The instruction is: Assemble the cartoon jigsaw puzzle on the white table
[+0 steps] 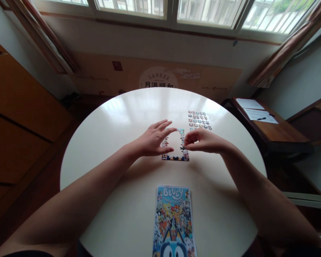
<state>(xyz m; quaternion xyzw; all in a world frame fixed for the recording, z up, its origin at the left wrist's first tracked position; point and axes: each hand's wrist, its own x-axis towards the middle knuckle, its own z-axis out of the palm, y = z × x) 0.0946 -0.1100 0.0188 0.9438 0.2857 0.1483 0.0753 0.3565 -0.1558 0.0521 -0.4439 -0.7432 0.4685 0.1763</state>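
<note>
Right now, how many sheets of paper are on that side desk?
2. Both lie on the brown side desk right of the round table: the far sheet near its back corner, the near sheet just in front, a pen on it. None seems hidden.

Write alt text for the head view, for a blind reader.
Two bare hands meet over a partly built jigsaw frame on a round white table: left hand open, right hand pinching at its right edge. Loose pieces lie beyond, a Bluey sheet nearer.
</note>
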